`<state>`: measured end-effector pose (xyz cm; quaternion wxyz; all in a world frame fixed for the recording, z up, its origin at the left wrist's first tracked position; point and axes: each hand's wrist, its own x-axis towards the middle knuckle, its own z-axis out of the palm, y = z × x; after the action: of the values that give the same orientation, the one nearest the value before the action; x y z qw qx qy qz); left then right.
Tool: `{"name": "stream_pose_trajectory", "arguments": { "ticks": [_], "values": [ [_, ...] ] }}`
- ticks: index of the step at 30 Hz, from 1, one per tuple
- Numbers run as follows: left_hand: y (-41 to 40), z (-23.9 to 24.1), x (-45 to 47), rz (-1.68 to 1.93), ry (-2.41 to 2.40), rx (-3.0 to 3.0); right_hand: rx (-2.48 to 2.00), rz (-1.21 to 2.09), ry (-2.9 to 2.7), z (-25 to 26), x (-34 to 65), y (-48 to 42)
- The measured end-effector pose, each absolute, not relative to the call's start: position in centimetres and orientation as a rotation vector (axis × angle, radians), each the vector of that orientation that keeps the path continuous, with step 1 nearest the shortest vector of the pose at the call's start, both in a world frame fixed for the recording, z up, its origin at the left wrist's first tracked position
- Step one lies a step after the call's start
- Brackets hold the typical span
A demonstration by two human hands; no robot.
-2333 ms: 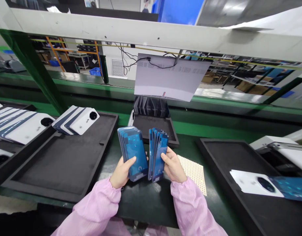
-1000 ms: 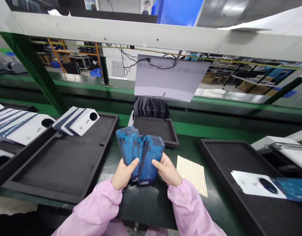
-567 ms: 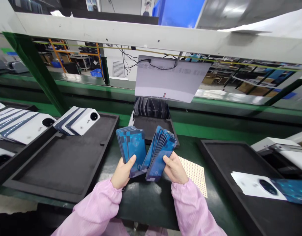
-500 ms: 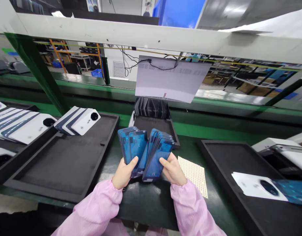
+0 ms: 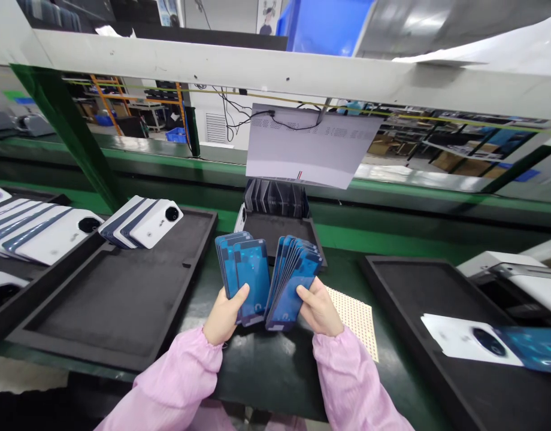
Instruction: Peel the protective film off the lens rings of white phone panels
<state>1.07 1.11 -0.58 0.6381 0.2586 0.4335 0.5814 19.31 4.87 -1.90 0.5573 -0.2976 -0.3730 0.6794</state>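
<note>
My left hand point(image 5: 223, 314) grips a small fanned stack of blue film-covered phone back panels point(image 5: 252, 278), thumb on the front face. In my right hand point(image 5: 319, 306) is a second fanned stack of the same blue-filmed panels point(image 5: 293, 293), several overlapping, held by thumb and fingers at the right edge. Both stacks stand tilted above the dark green bench point(image 5: 262, 365), with a narrow gap between them. Behind my right wrist lies a cream sheet of small dots point(image 5: 359, 317).
At left, a black tray point(image 5: 123, 311) holds white phone back panels point(image 5: 152, 221); more white panels point(image 5: 46, 233) lie farther left. A back tray point(image 5: 279, 227) carries dark panels point(image 5: 275, 197) beneath a monitor point(image 5: 311, 146). The right tray point(image 5: 410, 287) has a white panel point(image 5: 468, 338).
The two stacks have come apart, opening a gap between them. My right hand has shifted slightly right with its panels, and the left stack's front panel shows more fully.
</note>
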Motion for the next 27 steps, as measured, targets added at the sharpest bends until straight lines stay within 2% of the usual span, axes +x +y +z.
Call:
{"name": "stream_pose_trajectory", "arguments": {
  "ticks": [4, 11, 21, 27],
  "values": [
    [0.9, -0.9, 1.3, 1.299, 1.008, 0.738, -0.695, 1.675, -0.946, -2.1, 18.3, 4.4],
    [1.0, -0.6, 1.0, 1.328, 1.008, 0.415, -0.656, 1.666, -0.876, -2.0, 18.5, 4.6],
    [1.0, -1.1, 1.4, 1.242, 0.986, 0.876, -0.655, 1.689, -0.937, -2.1, 18.1, 4.2],
    [1.1, -1.0, 1.2, 1.249, 0.859, 0.632, -0.682, 1.634, -0.917, -2.0, 18.3, 4.5]
  ]
}}
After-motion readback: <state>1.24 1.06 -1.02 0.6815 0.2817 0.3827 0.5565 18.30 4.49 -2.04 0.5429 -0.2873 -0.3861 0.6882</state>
